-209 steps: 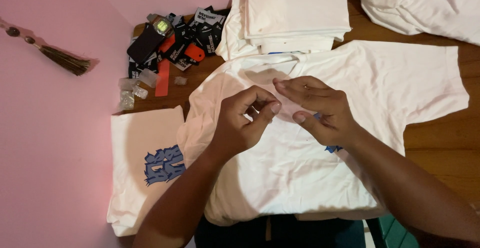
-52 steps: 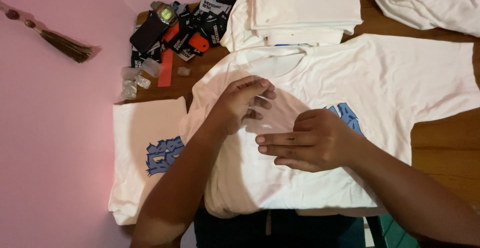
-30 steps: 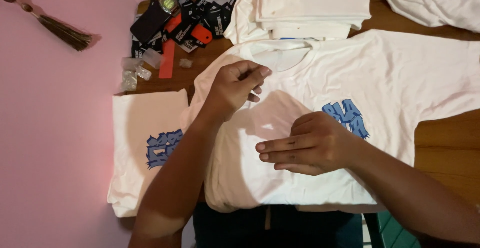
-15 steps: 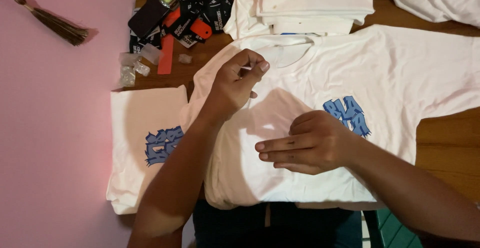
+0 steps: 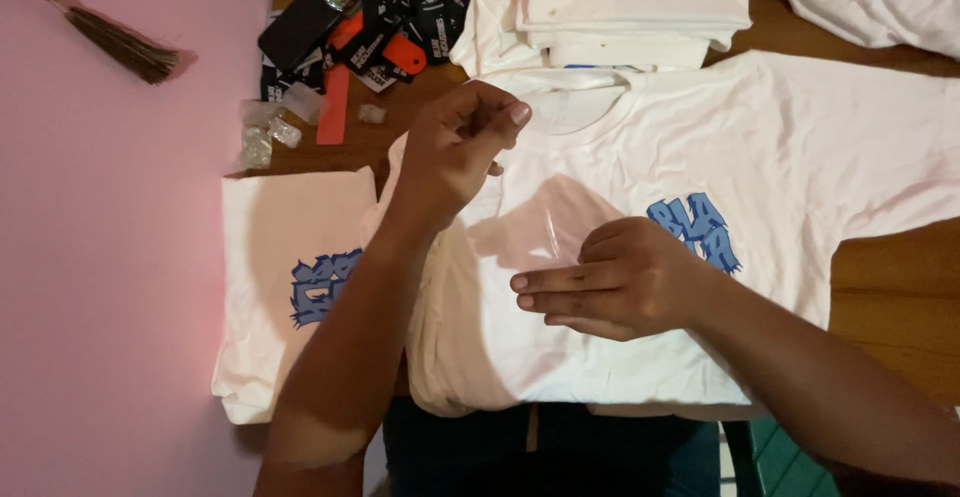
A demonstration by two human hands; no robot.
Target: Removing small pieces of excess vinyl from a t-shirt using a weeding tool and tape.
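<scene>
Near the table's [image 5: 890, 287] left edge, the left hand [image 5: 455, 152] pinches something thin, unclear what, above the white T-shirt [image 5: 640, 157] spread mid-table. The right hand [image 5: 620, 282], fingers together, pins the front; lifting could wrinkle it.

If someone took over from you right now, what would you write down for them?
Left hand: raised above the collar, fingertips pinched on something too small to make out.
Right hand: flat, fingers pressing the chest of the white cotton T-shirt with blue lettering, spread face up on the brown wooden table.
Done: shirt laid out.
Left: not folded. A folded white shirt with blue print lies left; a stack of folded white shirts lies beyond the collar.
</scene>
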